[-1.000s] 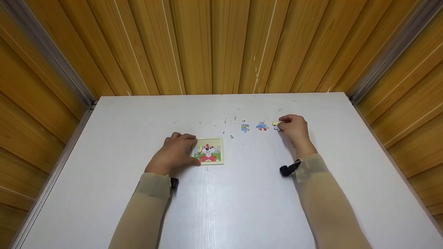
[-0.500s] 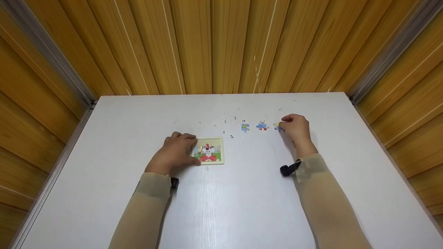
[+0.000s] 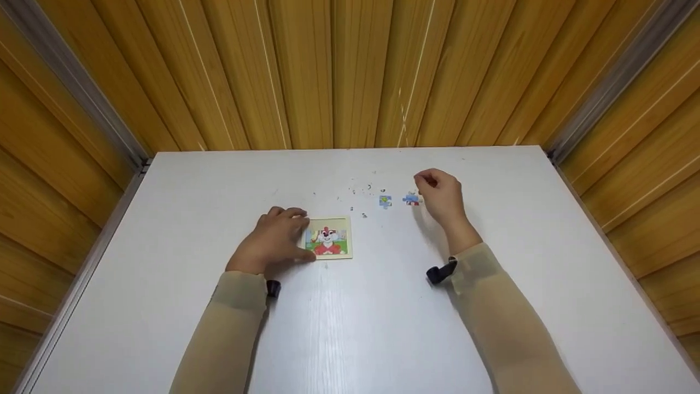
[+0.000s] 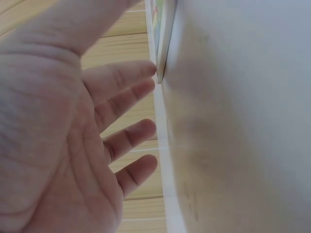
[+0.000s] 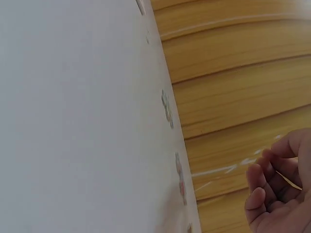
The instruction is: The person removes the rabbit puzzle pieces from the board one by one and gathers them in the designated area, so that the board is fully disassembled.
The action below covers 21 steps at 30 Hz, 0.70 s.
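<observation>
My left hand holds the left side of a small square jigsaw puzzle board between thumb and fingers. Inside its cream frame is a picture of a white animal in red; a cream strip shows along the top. In the left wrist view, the board meets a fingertip while the other fingers stretch past it. My right hand hovers above the table with curled fingers, thumb near the forefinger, and no piece visible between them. Two loose puzzle pieces, one blue and yellow, one blue and red, lie nearby.
Small dark specks are scattered on the white table left of the pieces. Behind the table's back edge stands a wood-patterned wall. At the bottom of the right wrist view, part of another small piece shows on the table.
My right hand has lifted off the rightmost puzzle piece and moved left, close to the blue and red one. The rightmost piece is now hidden in the head view. My left hand stays on the board.
</observation>
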Motion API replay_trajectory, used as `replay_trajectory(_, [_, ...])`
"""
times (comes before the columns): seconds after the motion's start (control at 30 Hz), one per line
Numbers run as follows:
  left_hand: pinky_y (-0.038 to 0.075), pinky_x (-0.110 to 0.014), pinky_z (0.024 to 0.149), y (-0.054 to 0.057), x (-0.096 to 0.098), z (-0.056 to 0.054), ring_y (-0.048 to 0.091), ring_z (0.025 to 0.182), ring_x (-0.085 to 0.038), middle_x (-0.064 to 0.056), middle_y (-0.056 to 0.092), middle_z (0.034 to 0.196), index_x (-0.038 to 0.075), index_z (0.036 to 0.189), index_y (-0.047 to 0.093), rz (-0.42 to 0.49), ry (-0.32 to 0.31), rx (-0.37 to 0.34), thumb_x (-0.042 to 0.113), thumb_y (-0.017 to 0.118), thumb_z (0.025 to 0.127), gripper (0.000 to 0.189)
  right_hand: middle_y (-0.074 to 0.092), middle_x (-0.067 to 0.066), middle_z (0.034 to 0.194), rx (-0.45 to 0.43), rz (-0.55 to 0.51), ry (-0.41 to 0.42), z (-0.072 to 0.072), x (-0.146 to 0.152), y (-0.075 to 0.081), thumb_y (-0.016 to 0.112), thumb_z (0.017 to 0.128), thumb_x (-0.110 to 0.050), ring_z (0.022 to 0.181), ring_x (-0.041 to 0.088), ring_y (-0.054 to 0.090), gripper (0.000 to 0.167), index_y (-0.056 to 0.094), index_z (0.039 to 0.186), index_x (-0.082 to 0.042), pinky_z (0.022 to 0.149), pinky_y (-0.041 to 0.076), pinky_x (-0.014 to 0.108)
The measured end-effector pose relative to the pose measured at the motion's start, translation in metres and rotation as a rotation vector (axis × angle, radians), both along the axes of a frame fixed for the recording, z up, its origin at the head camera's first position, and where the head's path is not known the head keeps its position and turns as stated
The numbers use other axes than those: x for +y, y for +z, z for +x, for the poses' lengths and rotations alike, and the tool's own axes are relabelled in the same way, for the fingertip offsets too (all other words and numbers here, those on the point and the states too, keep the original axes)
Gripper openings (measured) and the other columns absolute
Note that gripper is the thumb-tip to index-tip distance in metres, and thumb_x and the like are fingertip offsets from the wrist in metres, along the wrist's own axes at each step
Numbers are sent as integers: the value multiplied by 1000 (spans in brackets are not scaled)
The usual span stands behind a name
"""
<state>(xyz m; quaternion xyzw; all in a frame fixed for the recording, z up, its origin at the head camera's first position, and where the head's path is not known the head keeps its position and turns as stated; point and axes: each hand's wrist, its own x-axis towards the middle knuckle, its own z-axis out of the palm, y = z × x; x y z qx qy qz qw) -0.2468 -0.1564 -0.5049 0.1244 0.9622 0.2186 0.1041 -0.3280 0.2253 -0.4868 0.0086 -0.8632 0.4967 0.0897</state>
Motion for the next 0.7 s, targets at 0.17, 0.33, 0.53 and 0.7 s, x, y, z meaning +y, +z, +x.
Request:
replay_trajectory(0.17, [40, -65, 133, -1, -5, 0, 41, 161, -37, -1, 53, 175, 18, 161, 66, 14, 34, -10, 45, 102, 80, 92, 76, 14, 113, -15, -55, 81, 2, -36, 2, 65, 114, -23, 99, 23, 69, 24, 81, 121, -6, 79, 56, 22])
replay_trajectory(0.33, [41, -66, 132, -3, -7, -1, 43, 160, -37, -1, 55, 173, 18, 158, 68, 11, 43, -5, 46, 103, 79, 91, 76, 12, 114, -61, -107, 148, 4, -67, 3, 66, 114, -23, 104, 25, 71, 22, 81, 121, -8, 85, 57, 26])
replay_trajectory(0.53, [42, -64, 132, -3, -6, -2, 44, 158, -37, -2, 58, 170, 17, 156, 70, 12, 38, 10, 44, 104, 78, 89, 74, 7, 113, -118, -232, 213, 10, -98, 14, 66, 115, -24, 100, 20, 70, 20, 81, 121, -11, 87, 54, 29])
replay_trajectory(0.7, [42, -65, 131, -3, -6, -2, 45, 157, -39, -4, 58, 170, 16, 156, 70, -1, 27, 10, 45, 103, 79, 89, 72, 0, 103, -114, -305, 282, 20, -117, 14, 66, 114, -19, 92, 17, 67, 19, 81, 118, -8, 79, 51, 31])
